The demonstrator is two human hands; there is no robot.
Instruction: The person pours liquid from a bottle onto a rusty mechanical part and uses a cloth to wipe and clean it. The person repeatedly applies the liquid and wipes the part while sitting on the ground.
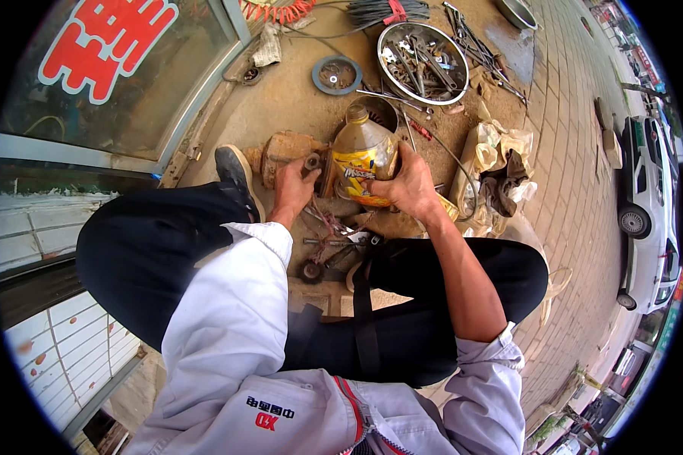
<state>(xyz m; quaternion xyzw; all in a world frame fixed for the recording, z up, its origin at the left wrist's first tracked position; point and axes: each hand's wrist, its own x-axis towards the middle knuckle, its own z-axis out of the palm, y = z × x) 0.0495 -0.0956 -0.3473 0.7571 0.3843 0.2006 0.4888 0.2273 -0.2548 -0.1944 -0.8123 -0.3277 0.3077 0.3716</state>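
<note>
My right hand (404, 187) grips a clear plastic bottle (357, 159) with a yellow label and an uncapped neck, held upright between my knees. My left hand (294, 186) holds a short, dark, hollow metal part (311, 162) just left of the bottle. A rusty metal motor or pump housing (287, 149) lies on the ground beyond my left hand. Behind the bottle is a round metal housing (382, 111), partly hidden. Below my hands are tangled reddish string (330, 223), metal tools and a small round brush or wheel (311, 271).
A metal basin (381, 62) of wrenches and hardware stands ahead, beside a blue-rimmed dish (337, 74). Long tools (472, 42) lie at the upper right. Plastic bags with dark cloth (503, 182) are to my right. A glass door (119, 74) stands left; a white car (651, 216) is parked far right.
</note>
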